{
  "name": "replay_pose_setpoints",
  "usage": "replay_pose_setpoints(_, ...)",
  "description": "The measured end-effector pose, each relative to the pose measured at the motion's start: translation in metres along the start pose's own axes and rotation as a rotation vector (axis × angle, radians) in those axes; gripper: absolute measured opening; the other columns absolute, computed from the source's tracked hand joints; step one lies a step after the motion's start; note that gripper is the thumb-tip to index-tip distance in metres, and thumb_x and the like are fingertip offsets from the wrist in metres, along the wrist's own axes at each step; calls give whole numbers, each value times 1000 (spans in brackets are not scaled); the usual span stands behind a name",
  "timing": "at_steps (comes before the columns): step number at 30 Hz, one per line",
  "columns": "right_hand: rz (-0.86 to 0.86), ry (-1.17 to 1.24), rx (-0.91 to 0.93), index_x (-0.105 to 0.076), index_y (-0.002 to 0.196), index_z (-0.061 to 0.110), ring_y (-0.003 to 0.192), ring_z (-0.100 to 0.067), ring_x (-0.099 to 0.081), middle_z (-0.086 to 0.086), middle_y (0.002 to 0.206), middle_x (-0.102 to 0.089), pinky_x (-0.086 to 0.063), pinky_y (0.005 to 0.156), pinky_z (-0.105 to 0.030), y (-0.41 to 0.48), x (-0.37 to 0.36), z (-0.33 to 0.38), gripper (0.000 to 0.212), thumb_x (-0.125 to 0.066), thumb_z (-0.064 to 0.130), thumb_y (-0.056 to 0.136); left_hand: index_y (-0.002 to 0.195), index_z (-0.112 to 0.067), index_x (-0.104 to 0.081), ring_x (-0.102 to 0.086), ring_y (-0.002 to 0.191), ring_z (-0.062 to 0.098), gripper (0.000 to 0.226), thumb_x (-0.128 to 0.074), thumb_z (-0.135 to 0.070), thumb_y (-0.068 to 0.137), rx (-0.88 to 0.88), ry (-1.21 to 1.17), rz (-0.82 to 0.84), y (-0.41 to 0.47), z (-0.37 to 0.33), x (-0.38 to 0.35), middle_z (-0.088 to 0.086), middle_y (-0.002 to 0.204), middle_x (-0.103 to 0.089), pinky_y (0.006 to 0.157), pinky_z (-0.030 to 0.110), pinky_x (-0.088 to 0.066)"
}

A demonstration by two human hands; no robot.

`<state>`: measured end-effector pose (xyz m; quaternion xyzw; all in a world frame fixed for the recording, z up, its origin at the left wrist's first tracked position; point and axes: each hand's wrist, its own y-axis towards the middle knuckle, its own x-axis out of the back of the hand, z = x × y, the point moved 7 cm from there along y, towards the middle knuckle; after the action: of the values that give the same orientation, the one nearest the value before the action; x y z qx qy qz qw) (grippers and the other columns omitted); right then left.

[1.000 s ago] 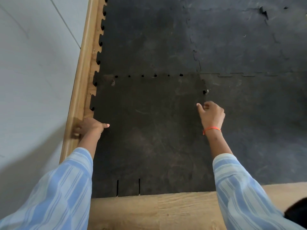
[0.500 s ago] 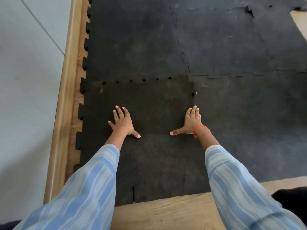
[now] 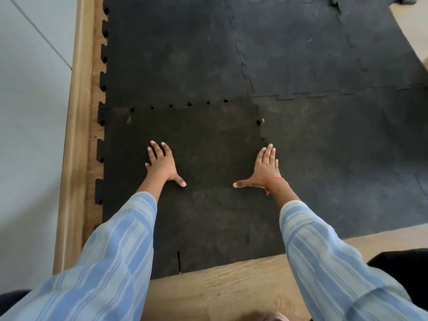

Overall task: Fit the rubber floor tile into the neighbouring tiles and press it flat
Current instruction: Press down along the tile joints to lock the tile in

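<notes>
A dark brownish rubber floor tile [image 3: 203,140] lies in the near left part of the mat, its toothed edges meeting the tile beyond it [image 3: 176,56] and the tile to its right [image 3: 335,158]. Small gaps show along the far seam [image 3: 190,104] and one at the right corner [image 3: 259,122]. My left hand [image 3: 162,164] lies flat on the tile, palm down, fingers spread. My right hand [image 3: 264,169], with an orange thread at the wrist, lies flat near the tile's right seam, thumb pointing left.
A wooden skirting board [image 3: 76,135] and a pale wall [image 3: 27,112] run along the left. Bare wooden floor [image 3: 231,288] shows in front of the mat and at the far right corner [image 3: 414,31]. More black tiles [image 3: 324,49] cover the floor beyond.
One second ago my left hand was at the tile's left edge by the skirting and my right hand was curled at the right seam. Both have moved inward and flattened on the tile.
</notes>
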<state>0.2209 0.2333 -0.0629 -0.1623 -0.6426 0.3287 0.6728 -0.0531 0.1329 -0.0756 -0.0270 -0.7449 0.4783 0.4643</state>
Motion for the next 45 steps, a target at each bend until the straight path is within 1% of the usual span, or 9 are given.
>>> replay_pose_setpoints(6,14,-46,17,23,142,-9,139,-40,30,-29,149,31,7,117,-47,7,-3,2,157,-67,81,51,151,-8,23,26,145,35,149,-92,-34,59,4,12,10,-1,0,0,17,153,38,117,57,-9)
replay_pose_setpoints(12,70,-96,-19,22,143,-7,141,-37,27,-26,152,29,6,118,-46,9,-2,2,158,-69,81,49,150,-6,23,25,145,38,148,-91,-32,61,22,23,32,-2,-4,2,20,152,39,118,56,-9)
replay_pose_setpoints(18,37,-118,12,22,145,-2,143,-31,25,-19,154,29,6,118,-49,11,3,-1,156,-69,81,48,152,-6,20,23,146,36,147,-91,-32,61,6,39,3,-4,-4,3,18,154,36,118,55,-10)
replay_pose_setpoints(24,145,-342,-74,20,146,-2,145,-31,21,-20,155,25,9,117,-49,14,14,5,157,-63,87,46,154,-8,15,18,149,28,141,-91,-29,62,-169,204,-31,-6,-25,4,9,158,30,119,52,-12)
replay_pose_setpoints(27,123,-246,-62,14,148,0,146,-27,17,-16,158,19,7,118,-49,18,32,12,149,-61,85,53,153,-8,17,20,149,28,139,-89,-26,65,-175,202,23,-6,-27,2,9,157,33,119,53,-14)
replay_pose_setpoints(31,113,-63,-47,20,147,4,145,-25,21,-12,156,28,6,118,-48,24,33,8,144,-54,88,57,152,-8,21,23,147,30,139,-88,-25,67,-192,190,42,-3,-26,2,9,155,37,118,54,-11)
replay_pose_setpoints(38,-11,-33,-16,22,147,5,143,-22,27,-10,155,30,9,118,-49,30,13,4,134,-31,94,62,152,-9,20,23,148,28,140,-89,-22,66,-177,173,37,-1,-28,0,8,155,37,118,54,-13)
replay_pose_setpoints(43,-163,17,79,16,149,5,146,-18,19,-8,159,19,11,117,-48,55,62,30,124,-25,91,68,151,-8,23,24,147,30,139,-88,-23,68,-156,210,57,0,-30,-1,10,153,39,117,55,-13)
replay_pose_setpoints(45,-136,-3,91,15,149,6,146,-18,20,-7,159,21,11,117,-48,71,75,41,124,-26,91,68,151,-7,23,24,147,31,140,-88,-23,67,-166,211,56,1,-31,0,10,154,39,117,55,-13)
